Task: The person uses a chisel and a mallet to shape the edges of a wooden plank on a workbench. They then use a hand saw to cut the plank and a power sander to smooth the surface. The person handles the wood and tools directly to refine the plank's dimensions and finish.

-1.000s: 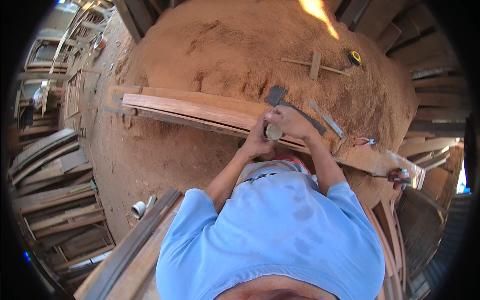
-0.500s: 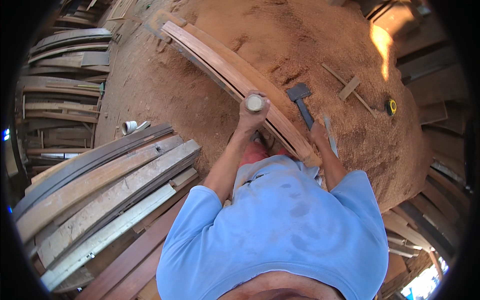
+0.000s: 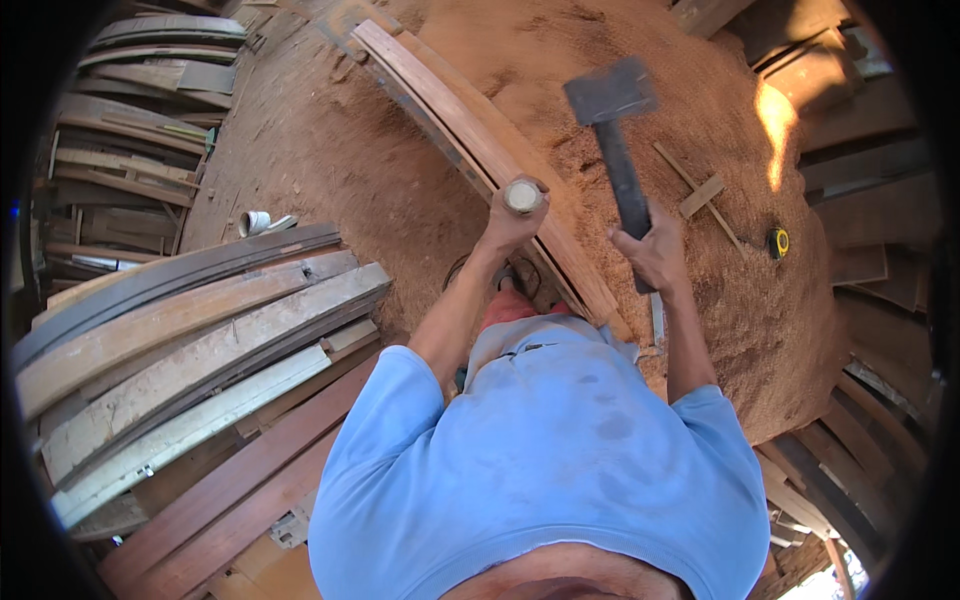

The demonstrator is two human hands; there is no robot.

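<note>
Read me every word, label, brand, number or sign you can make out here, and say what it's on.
No text is readable.
Yellow-and-black rounded tape measure: any markings too small to read.
Dark block-headed mallet in the right hand: blurred, no lettering visible.
Round pale handle end in the left hand: none legible.

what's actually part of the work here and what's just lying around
Apparently in use:
dark mallet, held in the right hand
round-ended tool, gripped in the left hand
long wooden board by the left hand

Apparently just lying around:
tape measure
wooden cross
white pipe piece
stacked boards
</note>
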